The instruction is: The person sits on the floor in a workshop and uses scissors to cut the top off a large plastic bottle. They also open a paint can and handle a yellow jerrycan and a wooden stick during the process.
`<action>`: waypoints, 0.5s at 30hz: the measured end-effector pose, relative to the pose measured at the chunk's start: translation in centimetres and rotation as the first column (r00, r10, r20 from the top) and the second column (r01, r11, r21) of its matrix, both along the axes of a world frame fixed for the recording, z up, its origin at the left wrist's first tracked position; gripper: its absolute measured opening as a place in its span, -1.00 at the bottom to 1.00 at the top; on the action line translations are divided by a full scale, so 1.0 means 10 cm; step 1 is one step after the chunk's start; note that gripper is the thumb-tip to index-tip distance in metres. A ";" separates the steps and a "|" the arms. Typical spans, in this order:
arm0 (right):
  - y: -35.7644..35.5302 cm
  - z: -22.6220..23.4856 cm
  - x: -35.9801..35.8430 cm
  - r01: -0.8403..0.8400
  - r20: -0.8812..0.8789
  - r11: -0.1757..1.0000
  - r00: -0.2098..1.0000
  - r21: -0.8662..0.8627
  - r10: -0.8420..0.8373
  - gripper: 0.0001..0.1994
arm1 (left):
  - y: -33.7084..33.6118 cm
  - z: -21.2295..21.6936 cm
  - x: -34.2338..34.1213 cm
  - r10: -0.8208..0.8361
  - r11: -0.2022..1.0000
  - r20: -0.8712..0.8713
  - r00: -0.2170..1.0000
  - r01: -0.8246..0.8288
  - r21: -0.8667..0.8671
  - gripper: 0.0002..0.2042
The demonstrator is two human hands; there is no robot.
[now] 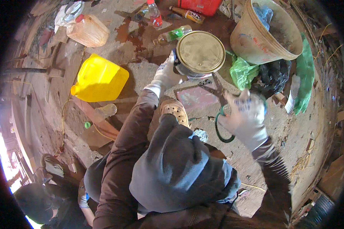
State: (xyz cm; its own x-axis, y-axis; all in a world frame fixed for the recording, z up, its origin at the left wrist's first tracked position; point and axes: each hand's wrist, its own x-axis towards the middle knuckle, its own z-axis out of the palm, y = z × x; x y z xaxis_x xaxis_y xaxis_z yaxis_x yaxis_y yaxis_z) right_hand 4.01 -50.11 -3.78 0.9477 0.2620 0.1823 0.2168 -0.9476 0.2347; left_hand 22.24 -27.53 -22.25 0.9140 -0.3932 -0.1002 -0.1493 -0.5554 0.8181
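Observation:
My left hand [167, 74], in a white work glove, grips the left side of a round paint can [201, 52] with a dusty metal lid. The can is tilted so that its lid faces me. My gloved right hand [245, 114] is closed around a pair of large scissors [217, 90] with green loop handles. Their blades are spread, one reaching up to the lower right rim of the can, the other pointing left. Whether the blade tip touches the rim I cannot tell. Below the can lies a flat pinkish slab [197, 95].
A big dirty bucket [252, 42] stands far right beside green [244, 72] and black plastic bags [273, 78]. A yellow jerrycan [103, 79] and a cloudy jug [88, 31] lie left. Several bottles [174, 34] lie beyond the can. Another person [38, 202] is at lower left.

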 end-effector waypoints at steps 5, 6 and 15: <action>-0.14 -1.20 -0.52 0.336 -0.261 0.713 0.940 0.616 -0.217 -0.30 | -0.11 0.11 -0.12 0.013 0.997 -0.036 0.999 -0.010 0.071 0.12; 0.05 -1.34 -0.49 0.277 -0.192 0.542 0.959 0.793 -0.209 -0.34 | -0.05 0.06 -0.14 0.008 0.999 -0.041 0.999 -0.006 0.054 0.11; -0.10 -0.76 -0.50 0.369 -0.229 0.766 0.929 0.527 -0.291 -0.31 | 0.02 0.16 -0.19 -0.025 0.990 0.030 0.999 0.021 0.136 0.20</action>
